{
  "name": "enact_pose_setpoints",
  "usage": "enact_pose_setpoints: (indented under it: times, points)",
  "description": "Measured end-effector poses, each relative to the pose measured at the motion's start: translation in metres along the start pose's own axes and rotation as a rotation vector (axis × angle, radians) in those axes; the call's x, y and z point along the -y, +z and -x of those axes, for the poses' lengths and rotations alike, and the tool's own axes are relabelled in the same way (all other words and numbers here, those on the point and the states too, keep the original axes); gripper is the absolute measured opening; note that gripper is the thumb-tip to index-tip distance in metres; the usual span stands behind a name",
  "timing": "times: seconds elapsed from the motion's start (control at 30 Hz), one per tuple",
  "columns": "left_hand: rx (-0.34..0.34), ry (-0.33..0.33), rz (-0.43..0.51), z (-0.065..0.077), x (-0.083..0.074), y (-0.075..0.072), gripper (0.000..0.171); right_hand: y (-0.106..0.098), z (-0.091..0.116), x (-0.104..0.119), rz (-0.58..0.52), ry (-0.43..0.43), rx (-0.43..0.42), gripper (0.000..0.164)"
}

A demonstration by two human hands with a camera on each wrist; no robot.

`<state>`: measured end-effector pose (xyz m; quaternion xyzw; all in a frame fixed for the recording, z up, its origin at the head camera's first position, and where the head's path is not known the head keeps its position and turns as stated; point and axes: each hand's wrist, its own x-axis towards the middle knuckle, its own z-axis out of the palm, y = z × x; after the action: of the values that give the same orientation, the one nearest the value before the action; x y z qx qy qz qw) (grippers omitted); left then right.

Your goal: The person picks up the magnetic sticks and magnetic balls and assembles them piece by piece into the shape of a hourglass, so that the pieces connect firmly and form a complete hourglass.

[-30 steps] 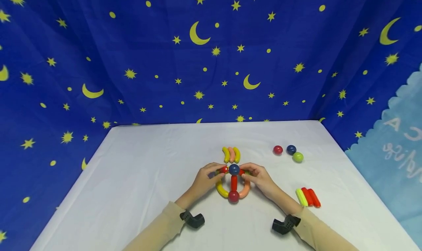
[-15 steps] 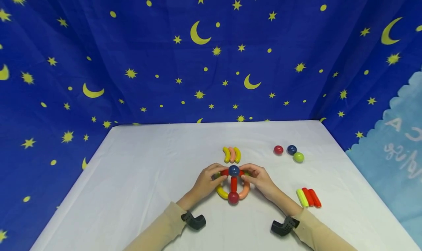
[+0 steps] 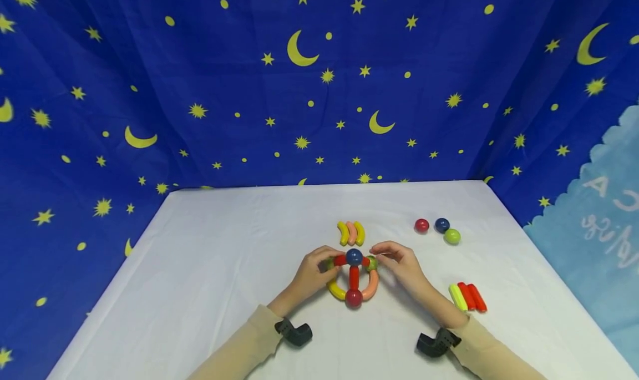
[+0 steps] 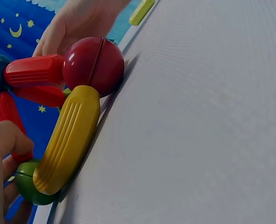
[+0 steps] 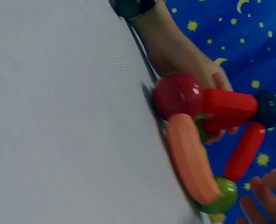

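Stands at the head view's lower centre as a pyramid-like frame [image 3: 354,280], with blue ball [image 3: 354,257] on red rods [image 4: 34,71] above red ball [image 3: 354,298], green balls [image 5: 227,194] and curved rods [image 4: 68,140].

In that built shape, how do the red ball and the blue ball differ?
The red ball sits on the table; the blue ball is raised on top. The red ball joins a yellow curve, an orange curve and a red stick; the blue ball visibly joins red sticks only. Both are round and shiny.

The left sleeve [image 3: 242,344] and right sleeve [image 3: 491,349] are plain beige, each with a black, dotted wrist camera [image 3: 298,335] bent like a pipe elbow.
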<state>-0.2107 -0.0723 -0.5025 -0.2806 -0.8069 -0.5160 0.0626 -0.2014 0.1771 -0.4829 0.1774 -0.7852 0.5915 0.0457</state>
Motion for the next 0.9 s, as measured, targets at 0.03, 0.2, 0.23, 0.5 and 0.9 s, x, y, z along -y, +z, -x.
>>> enact_pose_setpoints:
  times: [0.03, 0.2, 0.23, 0.5, 0.9]
  points:
    - [-0.005, -0.010, 0.002, -0.001, 0.001, 0.000, 0.031, -0.005, 0.001, 0.001, 0.021, -0.011, -0.026, 0.020]
    - [-0.057, -0.071, 0.025, -0.002, 0.000, 0.002, 0.034, -0.035, 0.017, 0.006, 0.092, -0.024, -0.131, 0.018]
    - [-0.067, -0.087, 0.030, -0.003, -0.002, 0.002, 0.034, -0.041, 0.022, 0.007, 0.109, -0.016, -0.159, 0.017]
    - [-0.082, -0.137, 0.066, -0.001, -0.035, -0.009, 0.023, -0.080, 0.063, 0.013, 0.404, 0.069, -0.411, 0.016]
    - [-0.130, -0.240, 0.063, -0.005, 0.002, 0.002, 0.019, -0.114, 0.109, 0.010, 0.635, 0.383, -0.325, 0.030]
